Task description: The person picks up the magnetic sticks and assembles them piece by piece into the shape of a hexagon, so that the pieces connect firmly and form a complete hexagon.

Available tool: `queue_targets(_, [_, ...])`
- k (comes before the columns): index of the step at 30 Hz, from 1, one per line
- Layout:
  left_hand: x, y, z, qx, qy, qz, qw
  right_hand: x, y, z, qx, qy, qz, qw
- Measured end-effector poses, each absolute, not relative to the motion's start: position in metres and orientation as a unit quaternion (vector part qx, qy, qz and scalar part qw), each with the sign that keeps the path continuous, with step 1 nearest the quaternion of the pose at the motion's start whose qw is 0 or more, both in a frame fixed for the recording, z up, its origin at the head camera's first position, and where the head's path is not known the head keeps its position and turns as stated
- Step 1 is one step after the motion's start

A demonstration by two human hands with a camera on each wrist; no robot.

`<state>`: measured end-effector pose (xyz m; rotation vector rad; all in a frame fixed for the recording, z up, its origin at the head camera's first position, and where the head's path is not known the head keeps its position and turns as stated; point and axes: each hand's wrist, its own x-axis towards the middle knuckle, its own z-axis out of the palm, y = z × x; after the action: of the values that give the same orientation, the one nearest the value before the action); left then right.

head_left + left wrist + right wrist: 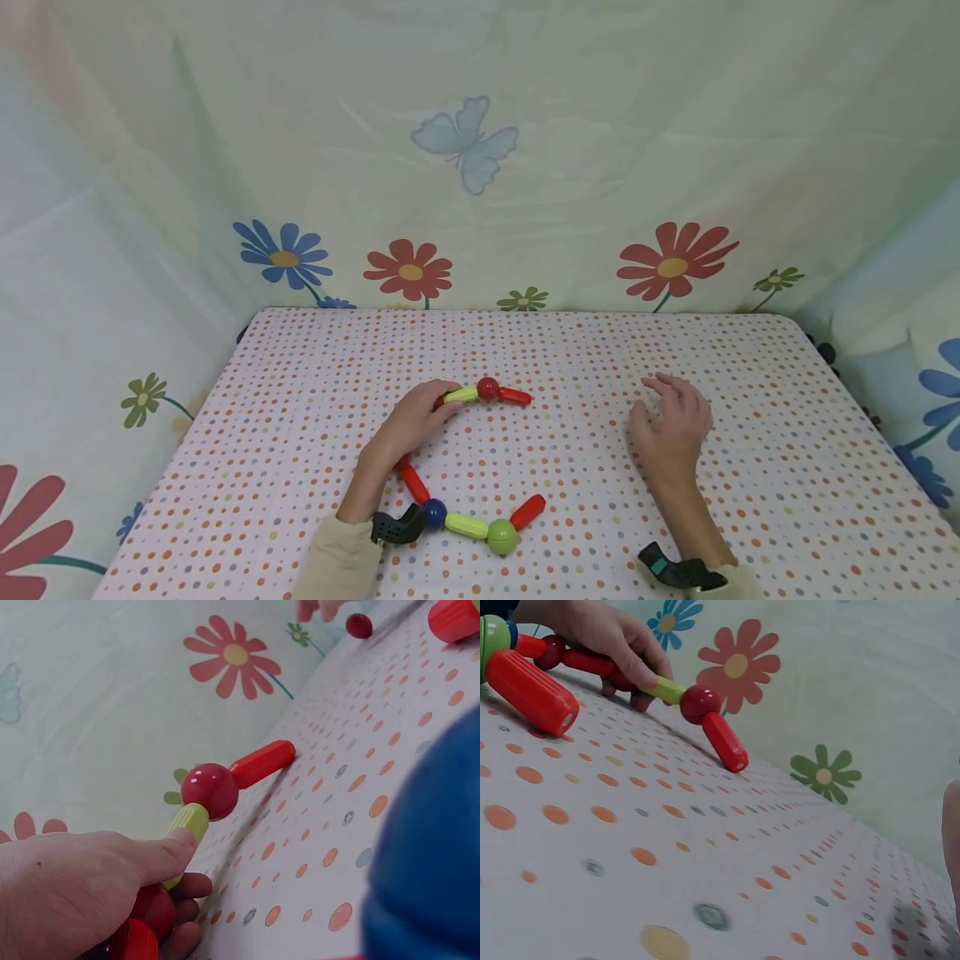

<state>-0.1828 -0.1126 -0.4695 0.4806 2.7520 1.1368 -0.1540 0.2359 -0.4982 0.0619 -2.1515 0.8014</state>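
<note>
A curved chain of magnetic-looking rods and balls lies on the dotted table. My left hand (420, 417) pinches a yellow-green rod (465, 394) near the chain's far end, with thumb on top and fingers beneath. A dark red ball (487, 388) and a red rod (515, 397) extend beyond that rod. Under the hand, another red ball (154, 911) is partly covered. Nearer me are a blue ball (433, 514), a green ball (502, 537) and a loose-ended red rod (528, 512). My right hand (670, 425), fingers loosely bent, is apart from the chain, near a red ball (358, 626).
The dotted tabletop (577, 450) reaches back to a flowered cloth backdrop (570, 167). Black bands (401, 527) circle both wrists. In the head view, the separate red ball is hidden around my right hand.
</note>
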Motion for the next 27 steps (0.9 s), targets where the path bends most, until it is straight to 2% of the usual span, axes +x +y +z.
queue_targets(4, [-0.181,-0.113,-0.468,0.153,0.920,0.358,0.054,-0.153,0.242,-0.500,-0.067,-0.862,0.360,0.350])
queue_targets(8, [-0.181,-0.116,-0.465,0.152,0.938,0.312,0.029,-0.153,0.244,-0.501,-0.088,-0.865,0.383,0.312])
queue_targets(15, [-0.181,-0.122,-0.454,0.137,0.960,0.246,-0.006,-0.152,0.241,-0.498,-0.097,-0.862,0.398,0.298])
queue_targets(21, [-0.177,-0.115,-0.449,0.144,0.968,0.204,-0.009,-0.151,0.240,-0.499,-0.101,-0.861,0.403,0.294])
queue_targets(27, [-0.178,-0.092,-0.449,0.186,0.953,0.238,0.008,-0.150,0.241,-0.500,-0.103,-0.859,0.407,0.294])
